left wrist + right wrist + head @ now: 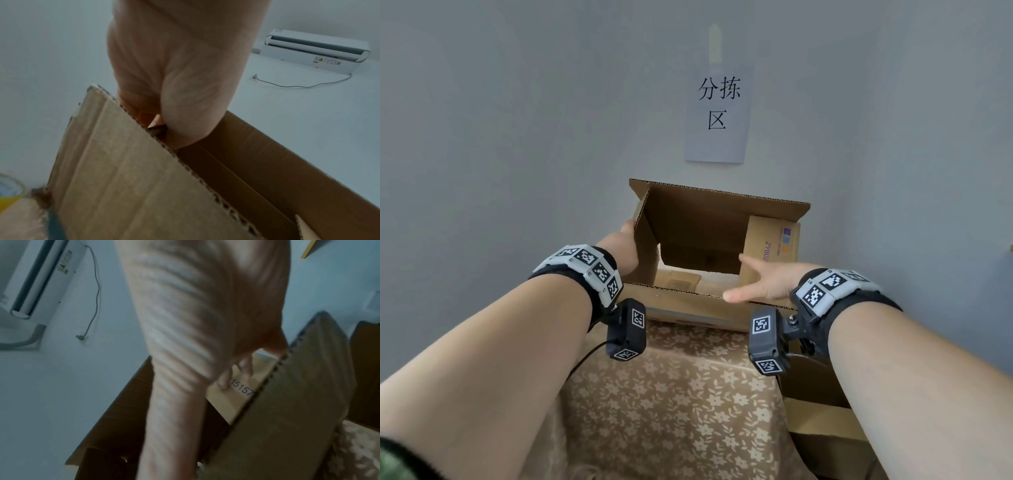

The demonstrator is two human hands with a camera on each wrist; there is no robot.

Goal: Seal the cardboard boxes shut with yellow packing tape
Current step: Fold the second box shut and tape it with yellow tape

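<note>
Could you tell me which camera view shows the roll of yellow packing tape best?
The left wrist view: only there does the roll of yellow packing tape appear, cut off at the bottom-left edge beside the brown cardboard box. The head and right wrist views show none of it.

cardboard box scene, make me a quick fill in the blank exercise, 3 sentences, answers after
1. The top flaps of the cardboard box are ____, not folded shut.
2. The left hand grips the box's ____ side flap.
3. The roll of tape beside the box is ____ in colour.

Missing words: open; left; yellow
</note>
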